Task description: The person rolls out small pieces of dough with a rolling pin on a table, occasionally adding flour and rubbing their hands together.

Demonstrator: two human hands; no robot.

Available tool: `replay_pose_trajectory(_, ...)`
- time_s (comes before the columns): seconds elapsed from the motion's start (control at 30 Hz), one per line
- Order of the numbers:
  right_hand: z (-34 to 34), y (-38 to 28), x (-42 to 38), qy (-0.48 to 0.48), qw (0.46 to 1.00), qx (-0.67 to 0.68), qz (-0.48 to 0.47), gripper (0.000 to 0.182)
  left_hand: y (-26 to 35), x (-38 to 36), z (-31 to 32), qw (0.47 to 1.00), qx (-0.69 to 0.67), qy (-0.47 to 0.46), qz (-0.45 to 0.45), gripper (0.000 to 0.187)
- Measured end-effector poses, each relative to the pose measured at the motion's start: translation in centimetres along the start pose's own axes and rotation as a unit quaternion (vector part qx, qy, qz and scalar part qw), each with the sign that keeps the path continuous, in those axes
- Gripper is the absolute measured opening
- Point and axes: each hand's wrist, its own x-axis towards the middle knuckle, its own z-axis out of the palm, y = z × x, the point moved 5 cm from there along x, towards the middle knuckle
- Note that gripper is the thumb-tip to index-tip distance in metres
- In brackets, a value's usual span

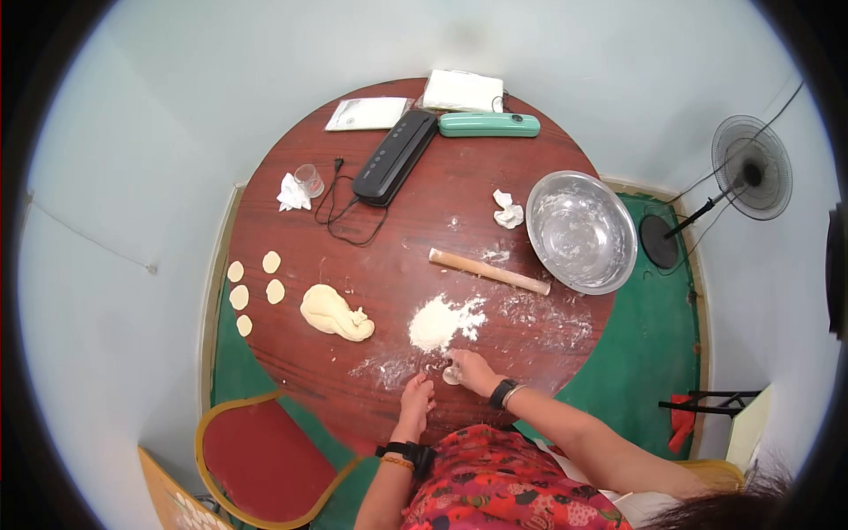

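Your right hand (473,369) rests on the round red-brown table (291,190) near its front edge, fingers curled down over a small piece of dough (451,376) that lies on the floured surface; the fingers touch the piece, but whether they actually pinch it cannot be told at this size. Your left hand (417,396) lies just beside it to the left, fingers loosely bent toward the table, holding nothing that can be made out. Both wrists carry dark bands. Directly beyond your right hand sits a pile of flour (437,322), with scattered flour dusting around it. Left of the pile lies the main lump of dough (335,313). Near the left table edge, five flattened dough discs (254,288) lie in a loose cluster. A wooden rolling pin (488,271) lies diagonally beyond the flour, and a metal mixing bowl (581,231) stands just to its right, at the table's right edge. Farther back are a black sealing device (396,156) with its cord, a green device (488,124), a small clear cup (309,179) and crumpled tissues (507,210). A red chair (256,455) stands at your left.
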Motion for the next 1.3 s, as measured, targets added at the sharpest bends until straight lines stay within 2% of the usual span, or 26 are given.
replay_pose_trajectory(0.1, 1.3, 0.5, -0.7, -0.089, 0.968, 0.199, 0.125, 0.027, 0.4, -0.2, 1.4, 1.0, -0.012, 0.004, 0.001, 0.033)
replay_pose_trajectory(0.13, 1.8, 0.7, -0.6, -0.09, 0.968, 0.217, 0.092, 0.028, 0.4, 0.1, 1.8, 0.999, -0.026, -0.027, 0.0, 0.033)
replay_pose_trajectory(0.17, 2.5, 1.3, -1.0, -0.094, 0.936, 0.302, 0.152, 0.026, 0.3, 0.3, 1.9, 0.997, -0.041, -0.058, -0.002, 0.032)
replay_pose_trajectory(0.23, 3.1, 1.1, -1.8, -0.101, 0.841, 0.461, 0.266, 0.024, -0.3, 1.3, 1.7, 0.993, -0.052, -0.104, 0.003, 0.031)
replay_pose_trajectory(0.27, 2.7, 0.8, -2.0, -0.113, 0.847, 0.445, 0.267, 0.025, -0.7, 2.0, 1.5, 0.992, -0.048, -0.12, 0.011, 0.03)
replay_pose_trajectory(0.3, 2.2, 0.9, -1.8, -0.122, 0.895, 0.365, 0.226, 0.024, -0.8, 2.2, 1.5, 0.99, -0.045, -0.135, 0.02, 0.029)
replay_pose_trajectory(0.37, 1.1, 1.1, -1.4, -0.135, 0.962, 0.196, 0.136, 0.024, -1.4, 2.8, 1.1, 0.995, 0.028, -0.089, 0.036, 0.025)
replay_pose_trajectory(0.43, -1.1, 0.7, -0.1, -0.048, 0.994, 0.096, 0.023, 0.022, -1.8, 3.0, 0.7, 0.992, 0.099, -0.053, 0.059, 0.022)
replay_pose_trajectory(0.5, -3.5, 1.1, 2.1, 0.033, 0.997, -0.007, -0.063, 0.023, -2.0, 2.9, 0.2, 0.982, 0.164, -0.025, 0.088, 0.021)
replay_pose_trajectory(0.53, -4.8, 1.6, 3.8, 0.069, 0.991, -0.056, -0.096, 0.026, -1.2, 2.1, 0.0, 0.968, 0.221, 0.018, 0.116, 0.024)
replay_pose_trajectory(0.57, -6.6, 1.6, 5.1, 0.088, 0.987, -0.127, -0.044, 0.036, -0.8, 1.9, -0.1, 0.945, 0.27, 0.045, 0.18, 0.03)
replay_pose_trajectory(0.6, -8.4, 1.8, 6.5, 0.196, 0.954, -0.15, -0.171, 0.046, -0.8, 1.4, -0.2, 0.915, 0.317, 0.075, 0.239, 0.036)
replay_pose_trajectory(0.63, -10.0, 1.3, 8.2, 0.173, 0.966, -0.173, -0.087, 0.051, -0.9, 0.7, -0.3, 0.878, 0.362, 0.107, 0.293, 0.043)
replay_pose_trajectory(0.73, -12.6, 3.6, 12.4, 0.217, 0.931, -0.286, -0.058, 0.063, -0.4, -2.2, -0.3, 0.901, 0.294, 0.153, 0.28, 0.064)
replay_pose_trajectory(0.77, -12.1, 6.1, 14.0, 0.173, 0.948, -0.267, -0.017, 0.064, -0.5, -2.9, -0.5, 0.877, 0.322, 0.16, 0.318, 0.067)
replay_pose_trajectory(0.83, -11.9, 6.5, 14.8, 0.137, 0.949, -0.284, -0.009, 0.055, -0.2, -4.5, -0.7, 0.82, 0.382, 0.169, 0.39, 0.073)
replay_pose_trajectory(0.93, -10.4, 6.3, 15.0, 0.092, 0.951, -0.293, -0.027, 0.042, -0.8, -5.8, -0.2, 0.793, 0.448, 0.114, 0.398, 0.066)
replay_pose_trajectory(1.03, -8.3, 3.0, 11.6, 0.116, 0.945, -0.256, -0.164, 0.032, -1.4, -5.9, 0.7, 0.765, 0.517, 0.064, 0.379, 0.066)
replay_pose_trajectory(1.17, -4.9, -3.1, 4.2, -0.029, 0.96, -0.18, -0.21, 0.046, -2.2, -5.5, 1.2, 0.731, 0.581, 0.066, 0.353, 0.065)
replay_pose_trajectory(1.3, -1.3, -4.1, -1.2, -0.054, 0.964, -0.151, -0.211, 0.046, -1.6, -6.2, 1.6, 0.686, 0.618, 0.094, 0.372, 0.067)
